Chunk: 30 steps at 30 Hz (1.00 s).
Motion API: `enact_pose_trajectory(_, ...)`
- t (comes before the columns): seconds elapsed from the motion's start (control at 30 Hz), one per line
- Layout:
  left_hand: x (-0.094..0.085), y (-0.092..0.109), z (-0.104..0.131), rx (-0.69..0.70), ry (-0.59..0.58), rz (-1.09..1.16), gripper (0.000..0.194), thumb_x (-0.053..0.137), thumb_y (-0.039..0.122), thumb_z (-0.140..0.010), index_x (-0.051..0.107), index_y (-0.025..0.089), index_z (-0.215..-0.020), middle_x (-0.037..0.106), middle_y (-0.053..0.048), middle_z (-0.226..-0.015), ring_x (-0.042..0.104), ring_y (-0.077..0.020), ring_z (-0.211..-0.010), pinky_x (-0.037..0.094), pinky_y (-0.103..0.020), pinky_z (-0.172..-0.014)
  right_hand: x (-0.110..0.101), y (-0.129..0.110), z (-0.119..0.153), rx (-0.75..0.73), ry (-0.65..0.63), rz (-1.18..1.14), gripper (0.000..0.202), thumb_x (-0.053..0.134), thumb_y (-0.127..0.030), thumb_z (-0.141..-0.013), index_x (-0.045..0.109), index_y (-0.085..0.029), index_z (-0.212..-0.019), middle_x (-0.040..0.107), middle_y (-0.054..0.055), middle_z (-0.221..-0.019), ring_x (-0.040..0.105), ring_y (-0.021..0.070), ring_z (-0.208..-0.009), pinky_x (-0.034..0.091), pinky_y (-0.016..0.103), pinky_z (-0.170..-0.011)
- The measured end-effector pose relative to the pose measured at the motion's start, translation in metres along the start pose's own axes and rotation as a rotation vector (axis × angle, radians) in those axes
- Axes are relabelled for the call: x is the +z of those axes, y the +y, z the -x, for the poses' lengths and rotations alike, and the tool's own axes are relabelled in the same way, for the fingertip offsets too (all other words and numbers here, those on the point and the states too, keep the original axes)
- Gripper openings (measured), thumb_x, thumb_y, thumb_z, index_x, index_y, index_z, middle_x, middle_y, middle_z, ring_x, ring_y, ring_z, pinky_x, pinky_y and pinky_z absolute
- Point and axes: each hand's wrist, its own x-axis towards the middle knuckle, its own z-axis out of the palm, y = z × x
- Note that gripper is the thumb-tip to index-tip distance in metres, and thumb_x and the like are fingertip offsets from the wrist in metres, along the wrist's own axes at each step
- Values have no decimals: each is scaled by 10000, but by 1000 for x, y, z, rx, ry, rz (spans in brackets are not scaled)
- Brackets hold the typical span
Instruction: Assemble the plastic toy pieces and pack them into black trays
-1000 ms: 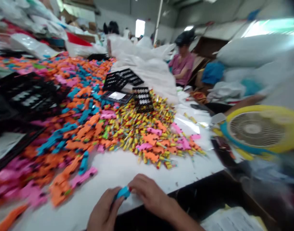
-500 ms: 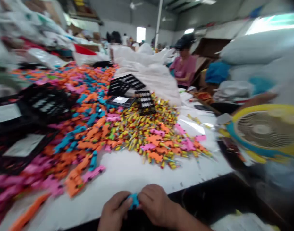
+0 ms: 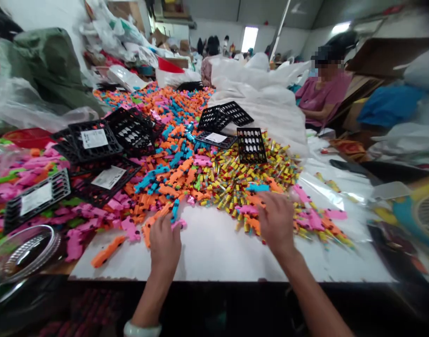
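My left hand (image 3: 164, 241) reaches over the near edge of a heap of orange, pink and blue plastic pieces (image 3: 172, 175); its fingertips are by an orange and a blue piece, and what they hold, if anything, is hidden. Over the pile of small yellow-and-red parts (image 3: 224, 180), my right hand (image 3: 277, 220) has its fingers bent down beside orange and pink pieces, their tips partly blurred. A blue piece (image 3: 258, 187) lies on the yellow parts just beyond my right hand.
Black slotted trays (image 3: 252, 146) rest on the heaps, more at left. A clear round container (image 3: 53, 248) stands at the left edge. A yellow-and-blue fan (image 3: 407, 210) is at right. A person in pink (image 3: 323, 96) sits across the white table (image 3: 214, 252).
My hands have parted and reached forward onto the heaps; before, they were together at the table edge with a blue piece. A blue piece now lies on the yellow parts. The view has turned left.
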Motion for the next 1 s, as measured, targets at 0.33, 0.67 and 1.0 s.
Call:
enact_pose_trajectory(0.33, 17, 1, -10, -27, -85, -226, 281, 493, 215, -870, 623, 132, -1105, 611, -165, -1058, 585, -300, -966, 466, -420, -824, 120, -81, 15, 11, -479, -35, 521, 569, -318, -904, 431, -260, -1403, 400, 168, -1460, 380, 333, -1309, 93, 642, -1105)
enact_pose_trajectory(0.67, 22, -8, 26, 177, 37, -249, 259, 499, 260, -908, 631, 122, -1083, 684, -123, -1015, 607, -270, -896, 450, -395, -797, 76, -56, 38, -60, -445, -769, 370, 410, -212, -972, 490, -266, -1329, 531, 82, -1376, 461, 183, -1305, 374, 402, -1093)
enact_pose_trajectory(1.0, 23, -10, 20, 211, 64, -242, 223, 554, 217, -873, 648, 115, -1048, 685, -115, -977, 607, -273, -878, 442, -382, -781, 73, -52, 32, -96, -424, -331, 302, 429, -68, -921, 642, -195, -1094, 635, 98, -1049, 551, 219, -1002, 472, 354, -869)
